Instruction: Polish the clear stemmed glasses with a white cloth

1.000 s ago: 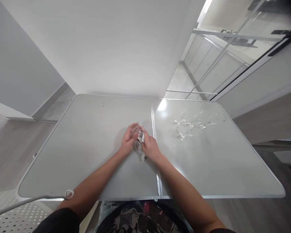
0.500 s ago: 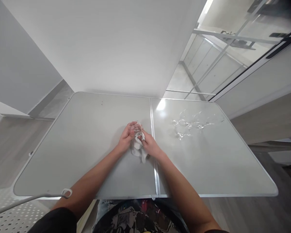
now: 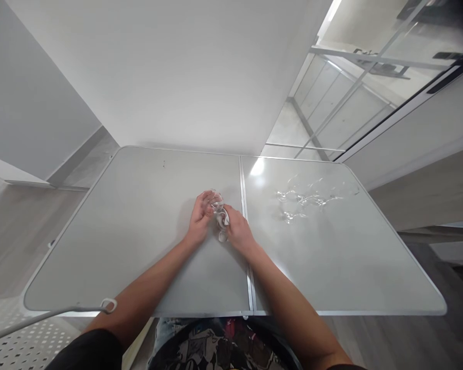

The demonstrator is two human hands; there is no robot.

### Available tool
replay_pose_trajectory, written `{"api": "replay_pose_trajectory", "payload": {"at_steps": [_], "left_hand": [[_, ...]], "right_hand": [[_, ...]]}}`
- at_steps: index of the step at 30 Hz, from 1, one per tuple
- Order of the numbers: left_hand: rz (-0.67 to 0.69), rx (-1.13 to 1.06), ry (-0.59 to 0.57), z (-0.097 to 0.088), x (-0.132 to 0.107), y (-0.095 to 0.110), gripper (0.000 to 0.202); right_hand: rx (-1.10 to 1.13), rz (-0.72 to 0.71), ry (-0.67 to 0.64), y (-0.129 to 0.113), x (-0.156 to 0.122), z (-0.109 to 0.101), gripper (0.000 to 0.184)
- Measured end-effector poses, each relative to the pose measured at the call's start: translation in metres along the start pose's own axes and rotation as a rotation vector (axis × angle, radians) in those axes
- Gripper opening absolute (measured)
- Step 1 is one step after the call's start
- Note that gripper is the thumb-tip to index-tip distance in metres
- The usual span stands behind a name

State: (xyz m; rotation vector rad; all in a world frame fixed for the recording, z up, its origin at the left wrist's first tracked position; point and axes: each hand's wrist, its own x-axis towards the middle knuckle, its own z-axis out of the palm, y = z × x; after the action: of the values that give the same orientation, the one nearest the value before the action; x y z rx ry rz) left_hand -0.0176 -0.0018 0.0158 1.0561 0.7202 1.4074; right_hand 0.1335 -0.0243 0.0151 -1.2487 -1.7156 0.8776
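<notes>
Over the table's middle, my left hand [image 3: 198, 220] is closed around the bowl of a clear stemmed glass [image 3: 217, 201]. Close beside it, my right hand [image 3: 239, 232] grips a bunched white cloth [image 3: 226, 216] against the lower part of the glass. A small round pale shape shows below the cloth; whether it is the glass's foot or a cloth end I cannot tell. Several more clear stemmed glasses [image 3: 288, 218] lie on their sides to the right of my hands, their outlines overlapping.
The pale folding table [image 3: 139, 205] has a metal seam [image 3: 244, 192] down its middle, just right of my hands. A white wall [image 3: 177, 77] rises behind it. At the front left, a grey cable-like arm with a loop [image 3: 108, 306] crosses the edge near my left forearm.
The cloth hung below my hands before; now it is gathered up in my right hand. My left hand and the glass have tilted slightly left. The lying glasses stay put.
</notes>
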Motion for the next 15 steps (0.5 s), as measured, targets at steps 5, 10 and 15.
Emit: {"api": "replay_pose_trajectory", "payload": {"at_steps": [5, 10, 15], "left_hand": [[0.11, -0.087, 0.072, -0.005, 0.008, 0.005, 0.048], [0.225, -0.052, 0.042, 0.001, 0.004, 0.009, 0.053], [0.252, 0.05, -0.053, 0.007, -0.004, 0.006, 0.06]], "right_hand": [[0.592, 0.289, 0.204, -0.005, 0.007, 0.0, 0.04], [1.006, 0.509, 0.184, -0.011, 0.011, 0.005, 0.039], [0.947, 0.545, 0.129, -0.001, 0.009, 0.009, 0.034]]}}
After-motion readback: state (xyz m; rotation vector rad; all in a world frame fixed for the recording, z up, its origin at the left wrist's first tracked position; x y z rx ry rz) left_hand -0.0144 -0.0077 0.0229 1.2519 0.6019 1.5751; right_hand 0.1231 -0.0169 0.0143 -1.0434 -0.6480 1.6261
